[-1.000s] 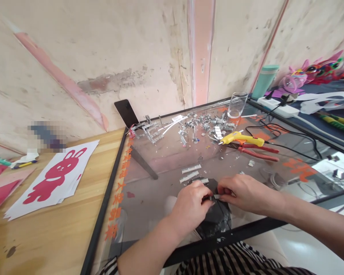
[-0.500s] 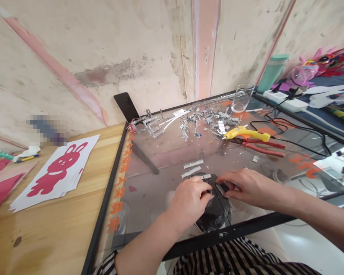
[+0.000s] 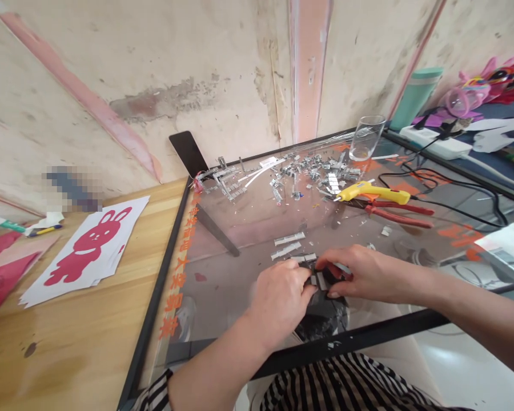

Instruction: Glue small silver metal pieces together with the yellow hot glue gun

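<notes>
Over a dark, glossy black bundle [image 3: 323,322] on the glass table, my two hands are close together. My left hand [image 3: 280,291] is closed, thumb and forefinger pinching a small grey piece [image 3: 313,280]. With curled fingers, my right hand [image 3: 364,271] grips a short grey strip [image 3: 322,281], right beside that piece. Whether the two pieces touch cannot be told. Just beyond my fingers lie several flat silvery strips [image 3: 289,238]. What is inside the right palm is partly hidden.
Farther back are a heap of small metal bits [image 3: 314,168], a yellow glue gun [image 3: 374,193], red-handled pliers [image 3: 400,214], a drinking glass [image 3: 367,138] and a phone [image 3: 188,153]. Rabbit-printed paper [image 3: 89,245] lies left; a white power strip [image 3: 434,142] sits right.
My right hand has moved left, bringing its grey strip up against the piece at my left fingertips. My left hand has hardly moved. The camera view has shifted slightly.
</notes>
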